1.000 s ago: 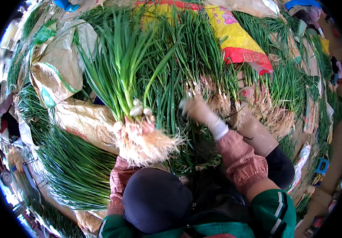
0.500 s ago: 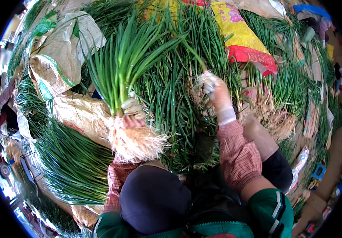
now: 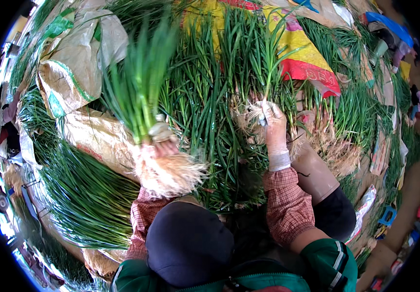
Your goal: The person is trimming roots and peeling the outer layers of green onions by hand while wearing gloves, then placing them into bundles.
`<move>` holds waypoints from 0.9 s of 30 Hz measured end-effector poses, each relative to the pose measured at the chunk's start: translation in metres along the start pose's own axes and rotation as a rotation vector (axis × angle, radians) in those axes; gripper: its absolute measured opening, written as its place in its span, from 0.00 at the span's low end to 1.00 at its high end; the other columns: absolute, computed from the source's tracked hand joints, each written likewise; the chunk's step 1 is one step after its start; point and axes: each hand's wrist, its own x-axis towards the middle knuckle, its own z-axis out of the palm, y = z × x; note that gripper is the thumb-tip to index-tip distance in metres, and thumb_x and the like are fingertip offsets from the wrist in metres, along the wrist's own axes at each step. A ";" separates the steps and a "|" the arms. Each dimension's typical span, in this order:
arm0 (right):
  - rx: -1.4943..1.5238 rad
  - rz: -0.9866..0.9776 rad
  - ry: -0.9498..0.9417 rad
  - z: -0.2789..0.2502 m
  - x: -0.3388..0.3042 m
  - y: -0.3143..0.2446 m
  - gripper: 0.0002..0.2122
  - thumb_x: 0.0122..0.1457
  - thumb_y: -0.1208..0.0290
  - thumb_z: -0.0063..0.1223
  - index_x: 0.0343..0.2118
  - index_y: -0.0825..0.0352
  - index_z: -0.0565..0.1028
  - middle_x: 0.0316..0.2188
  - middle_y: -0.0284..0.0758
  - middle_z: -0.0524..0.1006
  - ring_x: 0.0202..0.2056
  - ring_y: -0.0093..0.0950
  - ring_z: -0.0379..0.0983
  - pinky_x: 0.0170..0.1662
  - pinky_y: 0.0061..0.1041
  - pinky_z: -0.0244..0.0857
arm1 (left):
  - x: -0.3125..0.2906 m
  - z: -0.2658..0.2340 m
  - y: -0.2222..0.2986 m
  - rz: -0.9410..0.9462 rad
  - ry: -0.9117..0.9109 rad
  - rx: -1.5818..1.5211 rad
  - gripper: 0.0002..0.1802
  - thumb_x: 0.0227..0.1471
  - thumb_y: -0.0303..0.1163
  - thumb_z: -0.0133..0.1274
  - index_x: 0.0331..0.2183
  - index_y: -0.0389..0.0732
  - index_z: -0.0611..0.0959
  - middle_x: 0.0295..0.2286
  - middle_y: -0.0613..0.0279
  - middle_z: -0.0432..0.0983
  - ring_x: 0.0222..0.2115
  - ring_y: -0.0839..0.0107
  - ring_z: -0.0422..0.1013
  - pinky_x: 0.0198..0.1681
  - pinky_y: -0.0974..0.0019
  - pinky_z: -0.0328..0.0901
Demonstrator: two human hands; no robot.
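Note:
A thick bunch of green onions (image 3: 144, 104) is gripped in my left hand (image 3: 161, 138), fingers wrapped round the pale stems. Its leaves point away from me and are blurred by motion; the whitish roots hang toward my body. My right hand (image 3: 274, 121) pinches a thin green onion stalk (image 3: 268, 83) near its roots, with the leaves standing up and away. Light-coloured coverings show on the fingers of both hands. Beneath and between the hands lies a dense spread of loose green onions (image 3: 215, 112).
A large laid pile of green onions (image 3: 90, 194) lies at my left, by a tan sack (image 3: 100, 138). A whitish sack (image 3: 71, 73) sits far left, a yellow and red sack (image 3: 307, 56) far right. More rooted onions (image 3: 341, 146) lie right. A blue stool (image 3: 388, 215) stands farther right.
My right hand has shifted slightly right and toward me, and its stalk has swung from leaning left to nearly upright. The left-hand bunch stays held while its leaves blur with movement.

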 end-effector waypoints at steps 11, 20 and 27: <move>-0.357 -0.256 -0.532 0.080 -0.089 -0.003 0.09 0.63 0.67 0.52 0.33 0.67 0.79 0.23 0.27 0.75 0.23 0.14 0.66 0.28 0.14 0.60 | -0.006 -0.011 -0.043 -0.167 0.181 0.162 0.40 0.44 0.40 0.55 0.58 0.35 0.65 0.47 0.55 0.72 0.56 0.52 0.62 0.63 0.49 0.55; -0.076 0.226 -0.262 0.125 -0.008 -0.022 0.34 0.60 0.49 0.53 0.59 0.73 0.62 0.52 0.41 0.71 0.48 0.28 0.71 0.54 0.30 0.63 | -0.003 -0.008 -0.043 -0.183 0.213 0.103 0.38 0.41 0.37 0.59 0.54 0.33 0.69 0.42 0.56 0.73 0.48 0.57 0.67 0.61 0.53 0.58; 1.082 0.287 -0.218 0.137 -0.023 0.011 0.07 0.67 0.66 0.45 0.42 0.62 0.71 0.42 0.33 0.73 0.46 0.27 0.70 0.56 0.34 0.63 | -0.004 0.008 -0.050 0.025 0.275 -0.057 0.37 0.44 0.39 0.57 0.55 0.33 0.68 0.42 0.56 0.72 0.48 0.59 0.65 0.61 0.55 0.56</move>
